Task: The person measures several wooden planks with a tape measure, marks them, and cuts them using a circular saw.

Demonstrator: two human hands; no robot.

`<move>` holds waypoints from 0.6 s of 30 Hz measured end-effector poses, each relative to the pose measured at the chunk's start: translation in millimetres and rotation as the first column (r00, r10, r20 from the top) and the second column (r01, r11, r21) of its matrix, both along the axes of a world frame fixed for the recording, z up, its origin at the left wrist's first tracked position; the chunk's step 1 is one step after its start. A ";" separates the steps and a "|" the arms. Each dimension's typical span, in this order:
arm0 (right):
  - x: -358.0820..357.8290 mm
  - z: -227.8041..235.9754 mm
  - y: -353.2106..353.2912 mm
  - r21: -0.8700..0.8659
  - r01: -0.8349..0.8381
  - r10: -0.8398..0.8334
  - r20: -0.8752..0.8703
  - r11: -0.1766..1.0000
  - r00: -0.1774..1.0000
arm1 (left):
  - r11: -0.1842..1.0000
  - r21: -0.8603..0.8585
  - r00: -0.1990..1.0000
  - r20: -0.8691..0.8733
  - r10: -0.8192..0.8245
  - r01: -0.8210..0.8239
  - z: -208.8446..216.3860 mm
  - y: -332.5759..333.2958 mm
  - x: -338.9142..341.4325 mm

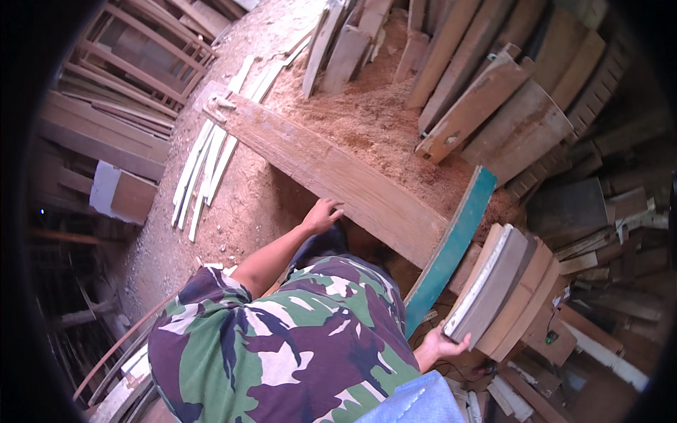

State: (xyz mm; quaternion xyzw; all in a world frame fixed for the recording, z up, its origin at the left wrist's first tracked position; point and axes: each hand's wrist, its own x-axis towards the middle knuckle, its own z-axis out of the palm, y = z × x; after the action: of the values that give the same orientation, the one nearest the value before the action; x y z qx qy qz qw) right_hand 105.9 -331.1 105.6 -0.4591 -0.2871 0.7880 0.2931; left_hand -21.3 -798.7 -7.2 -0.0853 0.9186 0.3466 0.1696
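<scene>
A long brown wooden plank (pixel 331 169) runs slantwise before me, like a bench top, with a small pale fitting (pixel 220 103) at its far left end. My left hand (pixel 323 215) rests against the plank's near edge, fingers loosely bent and holding nothing. Down at the right, my right hand (pixel 443 345) grips the lower end of a grey board (pixel 492 285) with a white edge. That board leans with several brown boards (pixel 530 299) in an upright stack. Between plank and stack stands a narrow teal-faced board (pixel 451 247), across the plank's right end.
Thin pale strips (pixel 204 173) lie on the dirt floor left of the plank. Reddish sawdust (pixel 352 127) is heaped behind it. Leaning planks (pixel 493 106) crowd the far right, wooden frames (pixel 141 56) the far left. Scrap wood (pixel 515 395) lies at the lower right.
</scene>
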 end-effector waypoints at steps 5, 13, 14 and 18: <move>-33.9 62.8 -21.9 0.253 -0.025 0.018 0.031 0.967 0.999 | 0.950 -0.050 0.888 -0.375 0.268 -0.308 -30.0 -51.3 -50.4; -213.6 140.8 -78.0 0.389 -0.383 0.319 0.220 0.838 0.922 | 0.912 -0.219 0.821 -0.541 0.183 -0.348 -91.3 -138.0 -205.7; -247.0 137.6 -80.6 0.386 -0.447 0.368 0.263 0.807 0.892 | 0.918 -0.221 0.815 -0.558 0.159 -0.331 -100.6 -144.0 -216.7; -393.4 102.7 -125.9 0.370 -0.707 0.568 0.424 0.602 0.705 | 0.942 -0.227 0.871 -0.477 0.116 -0.249 -111.8 -165.1 -228.1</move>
State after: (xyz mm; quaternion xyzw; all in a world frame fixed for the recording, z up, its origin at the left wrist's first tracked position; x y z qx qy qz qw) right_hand -287.5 -457.0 208.4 -0.3301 -0.6656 0.6669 0.0583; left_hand -249.4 -963.8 -119.0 -0.1119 0.9598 0.2376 -0.0990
